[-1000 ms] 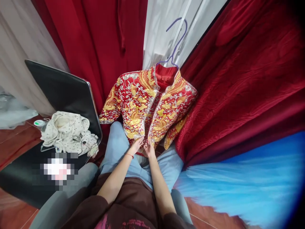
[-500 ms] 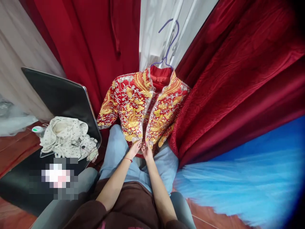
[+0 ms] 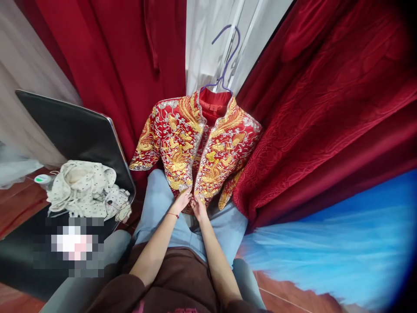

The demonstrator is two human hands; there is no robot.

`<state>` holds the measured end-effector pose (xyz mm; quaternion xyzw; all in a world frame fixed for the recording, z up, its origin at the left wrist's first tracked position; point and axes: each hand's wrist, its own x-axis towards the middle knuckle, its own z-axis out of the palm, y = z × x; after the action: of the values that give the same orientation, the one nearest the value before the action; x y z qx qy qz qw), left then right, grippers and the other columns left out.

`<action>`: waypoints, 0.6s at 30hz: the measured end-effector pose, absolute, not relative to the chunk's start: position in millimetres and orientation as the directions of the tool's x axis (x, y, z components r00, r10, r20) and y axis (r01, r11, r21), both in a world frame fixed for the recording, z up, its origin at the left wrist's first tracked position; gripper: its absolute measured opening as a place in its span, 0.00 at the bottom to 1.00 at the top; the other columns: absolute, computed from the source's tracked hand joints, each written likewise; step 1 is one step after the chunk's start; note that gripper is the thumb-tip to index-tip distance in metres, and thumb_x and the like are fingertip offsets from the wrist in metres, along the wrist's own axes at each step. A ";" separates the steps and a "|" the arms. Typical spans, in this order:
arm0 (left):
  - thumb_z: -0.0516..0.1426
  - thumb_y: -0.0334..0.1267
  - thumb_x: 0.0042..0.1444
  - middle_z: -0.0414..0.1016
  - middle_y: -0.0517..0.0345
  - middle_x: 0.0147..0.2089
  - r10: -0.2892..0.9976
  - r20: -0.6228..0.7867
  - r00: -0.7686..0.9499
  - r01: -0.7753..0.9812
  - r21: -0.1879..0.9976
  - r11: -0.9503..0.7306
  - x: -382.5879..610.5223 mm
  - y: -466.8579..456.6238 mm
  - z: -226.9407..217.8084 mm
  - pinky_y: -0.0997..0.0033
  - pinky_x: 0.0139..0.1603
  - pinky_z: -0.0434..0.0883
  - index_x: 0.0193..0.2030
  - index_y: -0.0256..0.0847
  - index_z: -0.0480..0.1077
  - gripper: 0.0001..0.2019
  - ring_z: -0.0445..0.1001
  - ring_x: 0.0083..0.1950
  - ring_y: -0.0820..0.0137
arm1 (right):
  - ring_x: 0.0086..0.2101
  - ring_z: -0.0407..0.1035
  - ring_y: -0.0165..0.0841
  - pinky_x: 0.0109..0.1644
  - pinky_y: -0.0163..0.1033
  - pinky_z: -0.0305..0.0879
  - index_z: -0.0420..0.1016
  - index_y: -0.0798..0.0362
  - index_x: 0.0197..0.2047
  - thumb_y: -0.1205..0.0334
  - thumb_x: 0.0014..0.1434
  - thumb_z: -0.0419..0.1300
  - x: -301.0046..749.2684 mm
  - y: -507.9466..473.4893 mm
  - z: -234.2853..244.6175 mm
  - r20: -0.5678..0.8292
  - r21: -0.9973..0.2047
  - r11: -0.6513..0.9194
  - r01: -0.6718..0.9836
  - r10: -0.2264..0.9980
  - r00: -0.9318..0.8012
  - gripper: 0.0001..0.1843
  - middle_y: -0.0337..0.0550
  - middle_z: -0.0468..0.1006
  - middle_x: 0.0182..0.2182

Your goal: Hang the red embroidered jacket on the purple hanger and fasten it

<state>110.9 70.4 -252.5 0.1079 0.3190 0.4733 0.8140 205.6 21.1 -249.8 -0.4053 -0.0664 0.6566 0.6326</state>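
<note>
A red jacket with gold and silver embroidery hangs on a purple hanger in front of me, its lower part between my knees. Its front stands partly open, with a narrow gap running down from the collar. At the bottom of the left-hand front edge, my left hand has its fingers closed on the hem. My right hand pinches the lower corner of the other front edge, close beside the left. The fingertips of both hands nearly meet. Any fastener between them is too small to make out.
On my left is a black chair bearing a dotted cream cloth bag and a blurred-out item. A white-lidded bottle is beside the bag. Dark red garments hang on both sides, and blue tulle spreads at the right.
Both hands have drawn slightly closer together at the hem, and the jacket's front edges are nearer each other at the bottom. The view has shifted a little.
</note>
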 end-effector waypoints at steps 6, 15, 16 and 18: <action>0.65 0.36 0.53 0.75 0.57 0.31 0.843 -0.389 0.371 -0.680 0.504 0.532 112.6 70.4 -250.3 0.73 0.37 0.66 0.42 0.34 0.77 0.11 0.69 0.30 0.75 | 0.25 0.73 0.24 0.31 0.27 0.70 0.76 0.55 0.30 0.65 0.47 0.70 211.5 25.9 -254.5 -0.450 -0.614 -0.200 -0.764 0.884 0.130 0.07 0.38 0.81 0.26; 0.70 0.36 0.45 0.79 0.52 0.34 0.894 -0.326 0.309 -0.682 0.579 0.447 110.7 56.2 -245.0 0.70 0.46 0.67 0.37 0.31 0.79 0.13 0.74 0.36 0.72 | 0.19 0.66 0.22 0.24 0.26 0.64 0.74 0.53 0.25 0.61 0.44 0.71 200.0 31.7 -251.3 -0.407 -0.652 -0.173 -0.738 0.901 0.149 0.10 0.33 0.75 0.19; 0.70 0.36 0.45 0.79 0.53 0.34 0.902 -0.318 0.292 -0.690 0.583 0.429 109.4 54.4 -243.7 0.70 0.46 0.67 0.37 0.31 0.79 0.13 0.75 0.37 0.72 | 0.19 0.65 0.22 0.24 0.26 0.64 0.73 0.53 0.25 0.61 0.44 0.71 197.0 32.3 -251.0 -0.400 -0.653 -0.168 -0.738 0.905 0.148 0.10 0.32 0.75 0.19; 0.70 0.35 0.44 0.79 0.55 0.35 0.917 -0.306 0.257 -0.709 0.585 0.394 106.2 52.2 -238.9 0.70 0.47 0.67 0.37 0.33 0.78 0.14 0.75 0.38 0.72 | 0.20 0.66 0.21 0.25 0.25 0.64 0.74 0.53 0.25 0.62 0.44 0.70 191.4 33.2 -249.6 -0.386 -0.653 -0.160 -0.740 0.911 0.144 0.09 0.32 0.75 0.19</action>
<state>106.2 52.2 -238.9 0.1675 0.3106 0.5243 0.7750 191.4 33.2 -249.6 -0.4038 -0.1058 0.6456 0.6395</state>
